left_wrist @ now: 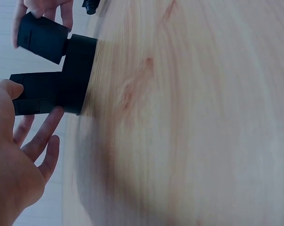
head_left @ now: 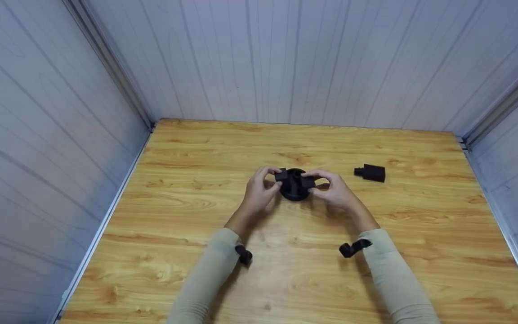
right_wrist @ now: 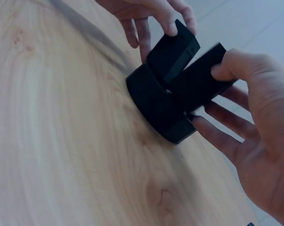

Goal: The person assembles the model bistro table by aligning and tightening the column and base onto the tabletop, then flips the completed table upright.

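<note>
While your left hand (left_wrist: 17,155) pinched one black block (left_wrist: 38,88) and your right hand (right_wrist: 269,127) a second block (right_wrist: 200,79), both touching the round base (head_left: 294,196) on the table (head_left: 304,288), only the head view looked into the base.

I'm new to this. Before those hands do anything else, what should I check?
1. Left hand holds the left block: ok, thumb and fingers grip it.
2. Right hand holds the right block: ok, gripped likewise.
3. Round base supported: ok, it appears to rest on the table.
4. Both held blocks fully seated in the base: cannot tell; their joints are hidden.
5. Third block joined to the base: not ok, it lies apart.
</note>
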Demonstrator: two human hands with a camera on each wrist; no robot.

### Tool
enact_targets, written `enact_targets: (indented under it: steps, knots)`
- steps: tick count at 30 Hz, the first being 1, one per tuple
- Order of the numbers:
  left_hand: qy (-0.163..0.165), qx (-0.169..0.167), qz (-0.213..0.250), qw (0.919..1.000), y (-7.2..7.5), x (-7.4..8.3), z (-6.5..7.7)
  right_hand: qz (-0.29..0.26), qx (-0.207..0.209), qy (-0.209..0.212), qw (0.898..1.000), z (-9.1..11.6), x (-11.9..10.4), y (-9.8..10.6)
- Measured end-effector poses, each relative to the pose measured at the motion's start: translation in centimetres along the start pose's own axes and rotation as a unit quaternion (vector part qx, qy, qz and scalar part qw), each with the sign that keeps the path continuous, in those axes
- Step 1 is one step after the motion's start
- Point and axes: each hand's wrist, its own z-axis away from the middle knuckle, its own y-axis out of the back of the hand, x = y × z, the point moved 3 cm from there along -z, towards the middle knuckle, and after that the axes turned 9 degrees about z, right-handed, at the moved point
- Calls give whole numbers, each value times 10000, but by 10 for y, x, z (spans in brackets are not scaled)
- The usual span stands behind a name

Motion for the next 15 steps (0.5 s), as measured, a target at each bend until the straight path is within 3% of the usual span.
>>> enact_targets:
  steps: [8, 15]
  knots:
    - [-9, 47, 45, 10000, 0, 0, -1, 338, 377, -51, 9987, -2, -1, -10]
    - [-100, 52, -15, 9999, 0, 1, 0, 259, 222, 128, 9993, 1, -1, -6]
